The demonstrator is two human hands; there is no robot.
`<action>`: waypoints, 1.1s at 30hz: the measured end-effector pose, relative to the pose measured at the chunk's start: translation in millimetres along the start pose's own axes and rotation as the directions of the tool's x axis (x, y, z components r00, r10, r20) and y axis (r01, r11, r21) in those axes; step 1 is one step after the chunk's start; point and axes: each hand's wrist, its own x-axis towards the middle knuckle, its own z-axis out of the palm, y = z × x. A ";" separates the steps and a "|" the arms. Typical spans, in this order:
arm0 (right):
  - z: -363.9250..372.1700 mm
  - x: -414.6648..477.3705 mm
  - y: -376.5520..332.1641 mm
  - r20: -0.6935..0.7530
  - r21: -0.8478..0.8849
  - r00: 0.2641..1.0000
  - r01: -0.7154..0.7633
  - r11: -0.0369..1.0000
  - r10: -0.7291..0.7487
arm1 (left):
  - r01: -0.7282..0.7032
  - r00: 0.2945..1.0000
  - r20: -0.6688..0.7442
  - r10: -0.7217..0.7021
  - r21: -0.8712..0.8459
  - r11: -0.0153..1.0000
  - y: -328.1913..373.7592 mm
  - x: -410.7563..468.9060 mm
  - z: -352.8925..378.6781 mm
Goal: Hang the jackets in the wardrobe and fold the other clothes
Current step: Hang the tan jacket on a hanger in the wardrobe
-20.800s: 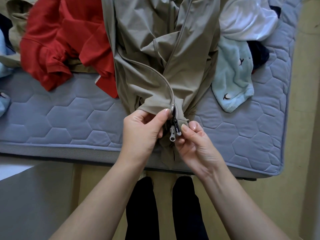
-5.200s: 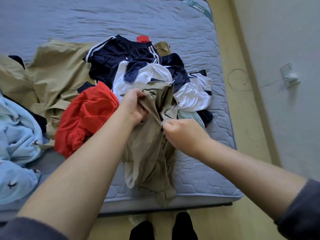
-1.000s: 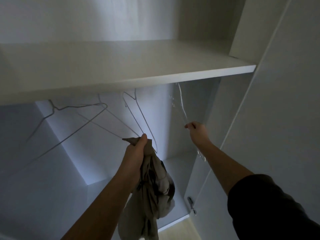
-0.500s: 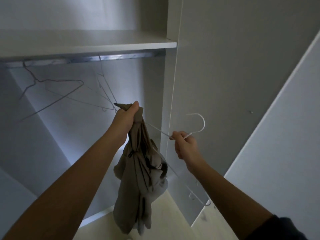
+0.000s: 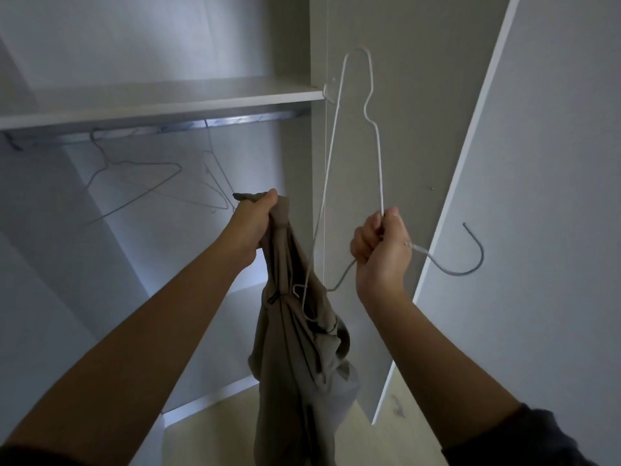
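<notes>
I stand in front of the open white wardrobe (image 5: pixel 295 38). My left hand (image 5: pixel 250 225) grips the bunched collar end of a beige jacket (image 5: pixel 295 351), which hangs straight down from my fist. My right hand (image 5: pixel 379 250) is clenched round the neck of a white wire hanger (image 5: pixel 379 163). The hanger is turned on its side: its hook points right, one shoulder end sticks up and the other end touches the jacket.
A metal rail (image 5: pixel 161 127) runs under the wardrobe shelf (image 5: pixel 168 99). Two wire hangers (image 5: pixel 134 183) hang from it at the left. The open wardrobe door (image 5: pixel 537 196) stands close at my right. Pale floor shows below.
My right hand has lifted and turned the hanger, so its hook now points right and one shoulder stands up. The jacket stays in my left hand. My view has shifted left.
</notes>
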 end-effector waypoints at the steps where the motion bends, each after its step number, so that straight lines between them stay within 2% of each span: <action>1: 0.3 -4.6 7.4 0.002 0.007 1.000 -0.008 1.000 0.008 | -0.022 1.000 -0.006 0.021 -0.052 0.998 1.3 -5.2 1.1; 3: -5.6 -17.0 29.0 0.021 -0.081 0.998 -0.057 0.995 0.059 | -0.076 0.997 -0.022 0.074 -0.145 0.987 5.1 -14.5 1.2; 5: -23.5 -34.1 55.8 0.070 -0.306 0.986 -0.124 0.944 0.152 | -0.128 0.992 -0.051 0.120 -0.209 0.969 9.7 -20.3 -4.4; 7: -51.2 -50.7 77.2 0.152 -0.553 0.962 -0.109 0.826 0.229 | -0.171 0.983 -0.110 0.145 -0.275 0.946 13.6 -21.4 -17.6; 10: -92.0 -63.4 82.8 0.307 -0.786 0.905 0.067 0.615 0.294 | -0.194 0.974 -0.171 0.148 -0.292 0.937 11.6 -19.9 -42.8; 11: -100.4 -63.6 77.0 0.336 -0.808 0.896 0.115 0.578 0.290 | -0.184 0.975 -0.176 0.139 -0.273 0.944 7.8 -19.5 -49.9; 16: -106.1 -61.1 41.6 0.419 -0.798 0.879 0.235 0.555 0.230 | -0.095 0.975 -0.215 0.057 -0.170 0.981 -15.7 -16.7 -69.6; 19: -103.9 -67.2 35.3 0.461 -0.810 0.849 0.285 0.512 0.257 | -0.104 0.977 -0.197 0.077 -0.130 0.986 -20.9 -17.5 -72.7; 21: -104.1 -70.6 37.4 0.441 -0.838 0.847 0.270 0.474 0.296 | -0.138 0.975 -0.184 0.123 -0.074 0.988 -21.7 -21.0 -72.1; 23: -102.6 -68.3 41.2 0.372 -0.893 0.849 0.218 0.395 0.374 | -0.211 0.964 -0.159 0.214 0.035 0.977 -21.7 -27.4 -70.0; 25: -96.0 -59.2 45.7 0.287 -0.947 0.841 0.178 0.266 0.459 | -0.283 0.948 -0.103 0.301 0.163 0.945 -22.8 -35.2 -67.1; 28: -71.7 -36.4 50.8 0.222 -0.975 0.839 0.176 0.138 0.497 | -0.348 0.933 0.018 0.360 0.300 0.888 -28.6 -45.2 -62.2; 30: -48.9 -18.3 47.6 0.174 -0.984 0.849 0.126 0.130 0.500 | -0.363 0.930 0.088 0.356 0.350 0.864 -35.2 -49.6 -59.6; 33: -19.3 4.5 36.6 0.155 -0.973 0.832 0.034 0.230 0.532 | -0.357 0.934 0.158 0.321 0.353 0.865 -47.5 -51.2 -58.4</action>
